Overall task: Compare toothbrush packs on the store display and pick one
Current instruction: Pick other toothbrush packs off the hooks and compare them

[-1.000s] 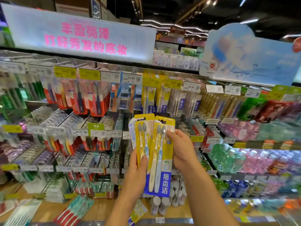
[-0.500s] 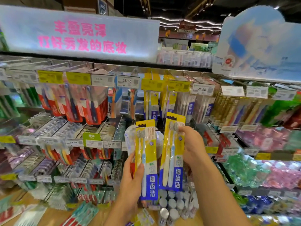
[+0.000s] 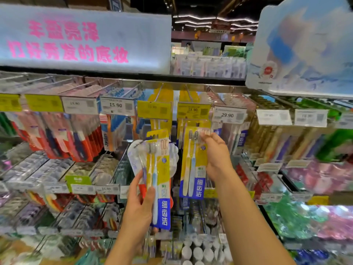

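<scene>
While both arms reach toward the display [image 3: 191,83], the left hand [image 3: 140,205] grips a yellow pack [image 3: 161,180] by its lower half, with a white pack [image 3: 136,157] tucked behind it. Well apart to the right, the right hand [image 3: 215,155] pinches a second yellow pack [image 3: 193,163] by its edge, up against the rows hanging under the 29.90 tag [image 3: 228,115]
</scene>
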{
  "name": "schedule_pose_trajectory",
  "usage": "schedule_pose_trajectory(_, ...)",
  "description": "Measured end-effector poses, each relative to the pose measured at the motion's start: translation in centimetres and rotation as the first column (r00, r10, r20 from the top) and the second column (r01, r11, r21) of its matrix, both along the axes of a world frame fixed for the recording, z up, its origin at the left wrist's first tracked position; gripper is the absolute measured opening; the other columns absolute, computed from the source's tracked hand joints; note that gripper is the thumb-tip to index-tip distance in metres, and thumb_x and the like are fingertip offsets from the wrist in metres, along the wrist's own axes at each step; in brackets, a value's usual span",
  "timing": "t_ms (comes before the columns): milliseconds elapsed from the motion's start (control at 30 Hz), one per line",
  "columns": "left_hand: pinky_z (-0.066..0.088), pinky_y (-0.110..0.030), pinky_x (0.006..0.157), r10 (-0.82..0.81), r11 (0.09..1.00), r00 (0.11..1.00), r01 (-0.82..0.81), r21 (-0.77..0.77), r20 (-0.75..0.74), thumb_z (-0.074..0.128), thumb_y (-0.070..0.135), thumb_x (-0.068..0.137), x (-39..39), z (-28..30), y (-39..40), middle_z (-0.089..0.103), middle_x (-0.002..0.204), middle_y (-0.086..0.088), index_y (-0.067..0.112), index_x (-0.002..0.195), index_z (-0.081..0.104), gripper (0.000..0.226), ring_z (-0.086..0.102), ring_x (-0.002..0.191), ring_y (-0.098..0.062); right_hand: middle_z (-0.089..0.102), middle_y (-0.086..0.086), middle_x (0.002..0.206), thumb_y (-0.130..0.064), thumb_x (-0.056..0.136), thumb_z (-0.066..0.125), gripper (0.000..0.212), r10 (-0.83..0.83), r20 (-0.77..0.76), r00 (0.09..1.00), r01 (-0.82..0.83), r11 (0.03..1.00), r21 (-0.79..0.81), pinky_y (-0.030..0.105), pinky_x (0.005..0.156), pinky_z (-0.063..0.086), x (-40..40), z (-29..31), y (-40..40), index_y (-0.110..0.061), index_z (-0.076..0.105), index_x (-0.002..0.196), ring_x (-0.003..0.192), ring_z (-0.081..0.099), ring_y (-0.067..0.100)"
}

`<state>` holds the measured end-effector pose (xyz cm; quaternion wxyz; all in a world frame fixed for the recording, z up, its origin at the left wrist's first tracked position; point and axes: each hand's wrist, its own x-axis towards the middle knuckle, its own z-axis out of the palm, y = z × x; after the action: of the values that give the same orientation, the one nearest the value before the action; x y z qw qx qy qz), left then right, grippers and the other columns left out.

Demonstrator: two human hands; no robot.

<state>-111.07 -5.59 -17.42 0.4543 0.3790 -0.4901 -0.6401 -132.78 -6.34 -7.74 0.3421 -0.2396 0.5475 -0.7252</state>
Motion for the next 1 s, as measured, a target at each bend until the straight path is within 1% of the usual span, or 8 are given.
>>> schedule_pose_trajectory(67, 0.064, -0.045, 0.081, 0.018, 1.0, 1.0, -0.018, 0.004, -0.017, 0.06, 0.044, 0.084, -0.8, 0.2, -0.6, 0.062, 0.126, 0.022, 0.069, 0.119, 0.047, 0.044, 0.076, 0.103, -0.021, 0.055, -0.002, 0.151, -0.033, 0.098, 0.07, 0.051, 0.013, 0.017, 1.0, -0.013, 0.999, -0.034, 0.05, 0.119, 0.038, -0.4, 0.2, -0.6, -0.02, 0.057, 0.145, 0.143, 0.048, 0.024)
schedule_pose_trajectory(133, 0.062, -0.049, 0.083, 0.03, 1.0, 0.999, -0.03, 0.006, -0.03, 0.061, 0.043, 0.085, -1.5, 0.2, -1.2, 0.063, 0.127, 0.02, 0.067, 0.121, 0.048, 0.045, 0.077, 0.102, -0.023, 0.05, -0.001, 0.156, -0.034, 0.098, 0.069, 0.063, 0.008, -0.008, 1.0, -0.009, 0.996, -0.086, 0.049, 0.121, 0.036, -1.0, 0.2, -1.1, -0.017, 0.047, 0.154, 0.144, 0.046, 0.022)
schedule_pose_trajectory(233, 0.064, -0.042, 0.071, 0.023, 1.0, 1.0, -0.023, -0.002, -0.018, 0.06, 0.045, 0.088, -2.4, 0.3, -1.7, 0.066, 0.134, -0.001, 0.06, 0.136, 0.043, 0.054, 0.079, 0.091, -0.023, 0.061, 0.003, 0.146, -0.038, 0.093, 0.073, 0.056, 0.022, -0.064, 0.998, -0.027, 0.996, -0.086, 0.049, 0.117, 0.041, -1.8, -0.1, -1.6, -0.018, 0.058, 0.143, 0.136, 0.056, 0.022)
schedule_pose_trajectory(367, 0.064, -0.043, 0.075, 0.043, 0.999, 0.999, -0.043, -0.009, 0.003, 0.059, 0.046, 0.086, -3.2, 0.3, -2.2, 0.065, 0.137, -0.003, 0.064, 0.126, 0.046, 0.046, 0.079, 0.093, -0.021, 0.074, 0.0, 0.115, -0.025, 0.097, 0.069, 0.006, 0.07, -0.128, 0.989, -0.083, 0.991, -0.102, 0.046, 0.106, 0.05, -2.3, -0.6, -1.7, -0.025, 0.074, 0.101, 0.115, 0.067, 0.021)
schedule_pose_trajectory(633, 0.062, -0.048, 0.083, 0.099, 0.995, 0.994, -0.098, 0.024, -0.039, 0.058, 0.046, 0.086, -3.3, 0.6, -1.8, 0.062, 0.134, 0.012, 0.069, 0.119, 0.045, 0.042, 0.078, 0.097, -0.021, 0.072, -0.007, 0.103, -0.015, 0.101, 0.062, 0.014, 0.079, -0.125, 0.989, -0.099, 0.981, -0.168, 0.019, 0.086, 0.048, -1.6, 0.5, -2.8, -0.013, 0.065, 0.114, 0.092, 0.068, -0.001)
schedule_pose_trajectory(767, 0.062, -0.047, 0.081, 0.108, 0.994, 0.993, -0.108, 0.015, -0.045, 0.058, 0.044, 0.089, -3.2, 1.1, -2.0, 0.066, 0.13, 0.014, 0.066, 0.123, 0.045, 0.043, 0.078, 0.095, -0.019, 0.072, -0.004, 0.103, -0.018, 0.102, 0.063, 0.021, 0.035, -0.117, 0.993, -0.053, 0.988, -0.148, 0.023, 0.086, 0.045, -1.5, 0.7, -3.5, -0.009, 0.065, 0.121, 0.094, 0.066, 0.005)
schedule_pose_trajectory(900, 0.063, -0.043, 0.079, 0.094, 0.996, 0.995, -0.094, -0.005, -0.028, 0.057, 0.044, 0.089, -3.2, 1.9, -2.3, 0.068, 0.127, 0.013, 0.064, 0.125, 0.044, 0.043, 0.079, 0.095, -0.019, 0.071, -0.006, 0.109, -0.027, 0.101, 0.065, 0.008, -0.033, -0.174, 0.984, 0.026, 0.999, -0.041, 0.023, 0.084, 0.045, -1.6, 0.9, -4.7, -0.025, 0.067, 0.109, 0.107, 0.065, 0.013)
schedule_pose_trajectory(1000, 0.064, -0.035, 0.073, 0.079, 0.997, 0.997, -0.079, -0.012, -0.023, 0.058, 0.044, 0.087, -3.1, 2.3, -2.6, 0.068, 0.126, 0.009, 0.065, 0.12, 0.044, 0.042, 0.079, 0.092, -0.017, 0.068, 0.006, 0.095, -0.039, 0.1, 0.064, 0.027, -0.087, -0.242, 0.966, 0.094, 0.995, 0.018, 0.025, 0.062, 0.04, -1.7, 0.9, -5.6, -0.013, 0.069, 0.109, 0.079, 0.058, 0.01)
